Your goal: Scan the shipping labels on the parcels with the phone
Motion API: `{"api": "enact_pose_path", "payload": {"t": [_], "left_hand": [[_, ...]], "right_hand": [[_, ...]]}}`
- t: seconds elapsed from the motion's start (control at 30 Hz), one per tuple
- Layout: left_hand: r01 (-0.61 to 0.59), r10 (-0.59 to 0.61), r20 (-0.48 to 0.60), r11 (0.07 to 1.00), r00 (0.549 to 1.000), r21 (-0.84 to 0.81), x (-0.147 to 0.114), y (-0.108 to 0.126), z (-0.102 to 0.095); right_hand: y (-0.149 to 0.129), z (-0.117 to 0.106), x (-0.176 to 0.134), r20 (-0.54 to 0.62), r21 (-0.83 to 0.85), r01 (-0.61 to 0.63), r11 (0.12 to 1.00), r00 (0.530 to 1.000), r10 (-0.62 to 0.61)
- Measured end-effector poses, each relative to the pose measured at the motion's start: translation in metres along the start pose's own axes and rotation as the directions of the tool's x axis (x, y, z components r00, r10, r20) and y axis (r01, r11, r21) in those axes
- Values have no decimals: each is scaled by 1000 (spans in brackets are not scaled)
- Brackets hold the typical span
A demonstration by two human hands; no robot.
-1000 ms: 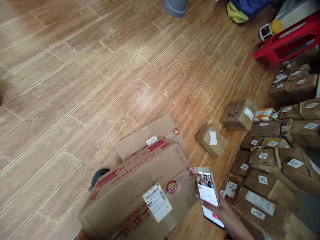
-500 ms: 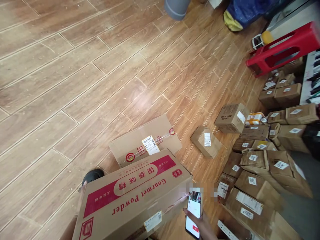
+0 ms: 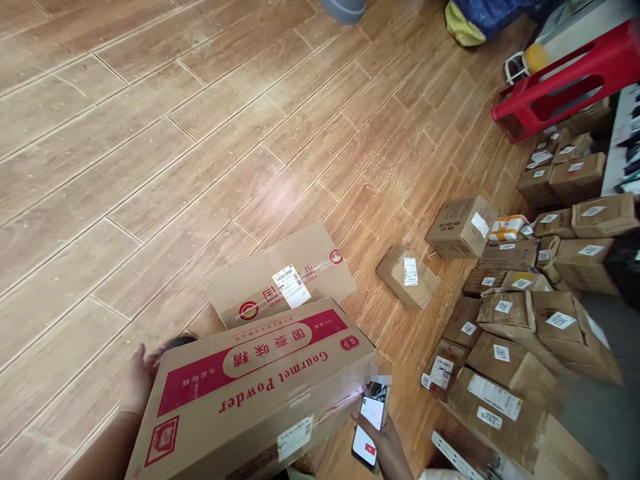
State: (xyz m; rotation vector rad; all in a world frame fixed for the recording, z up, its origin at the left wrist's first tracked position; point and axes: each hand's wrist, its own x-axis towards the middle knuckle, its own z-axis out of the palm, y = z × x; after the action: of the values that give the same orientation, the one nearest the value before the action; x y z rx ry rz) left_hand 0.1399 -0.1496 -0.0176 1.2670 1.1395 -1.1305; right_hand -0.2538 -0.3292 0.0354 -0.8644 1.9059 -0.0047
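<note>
A large brown carton with red panels and the words "Gourmet Powder" fills the lower middle of the head view, tilted, with a white label on its near side. My left hand is at its left end, fingers apart, partly beside a dark shoe; whether it touches the carton is hard to tell. In my right hand is a smartphone with its screen lit, close to the carton's right end. Behind the carton, a second carton with a shipping label lies on the floor.
A small box and another box stand on the wood-look floor to the right. Several labelled parcels crowd the right side. A red stool and a grey bin are farther back.
My left hand has come into view at the carton's left end, its fingers now spread. The phone in my right hand has shifted slightly left, and the whole view has moved a little.
</note>
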Motion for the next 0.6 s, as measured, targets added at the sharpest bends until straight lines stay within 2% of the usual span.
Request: {"api": "enact_pose_path", "payload": {"t": [0.03,0.07,0.1,0.13,0.17,0.2,0.23,0.27,0.3,0.33,0.37,0.4,0.43,0.5,0.6], "left_hand": [[-94,95,-24,995,995,18,-12,4,2],[-239,245,-52,966,968,101,-28,4,4],[-398,409,-10,892,913,213,-45,2,6],[-565,582,58,755,811,333,-64,-5,7],[-683,744,108,532,659,501,-81,-15,8],[-674,767,158,422,622,607,-96,-27,9],[-680,805,207,297,556,670,-108,-41,10],[-694,826,390,2,406,720,-116,-54,13],[-631,790,520,-228,325,742,-119,-65,16],[-519,750,607,-420,264,745,-119,-72,20],[-405,703,677,-565,219,718,-115,-76,25],[-301,683,704,-641,194,706,-109,-75,31],[-221,684,710,-675,169,703,-101,-71,37],[-141,719,683,-669,128,730,-83,-55,48],[-89,766,634,-627,107,773,-61,-31,60]], "right_hand": [[-1,0,-2,3,4,4,1000,1000,-4],[-3,1,-4,7,10,8,1000,1000,-8],[-5,2,-6,12,18,13,1000,1000,-14],[-8,3,-9,16,25,17,1000,1000,-18],[-10,4,-11,18,32,21,999,1000,-21],[-12,5,-14,19,39,23,999,1000,-23],[-14,7,-16,19,45,24,999,999,-25],[-15,7,-18,19,52,25,998,1000,-26],[-17,8,-20,18,58,24,998,1000,-25],[-19,7,-21,18,64,22,998,1000,-23],[-21,7,-23,19,68,19,998,1000,-21],[-23,5,-24,24,73,18,997,1000,-19],[-26,3,-25,36,82,17,996,999,-20],[-35,-1,-27,72,113,3,994,997,-11],[-51,-3,-30,119,132,-8,991,993,-8]]}}
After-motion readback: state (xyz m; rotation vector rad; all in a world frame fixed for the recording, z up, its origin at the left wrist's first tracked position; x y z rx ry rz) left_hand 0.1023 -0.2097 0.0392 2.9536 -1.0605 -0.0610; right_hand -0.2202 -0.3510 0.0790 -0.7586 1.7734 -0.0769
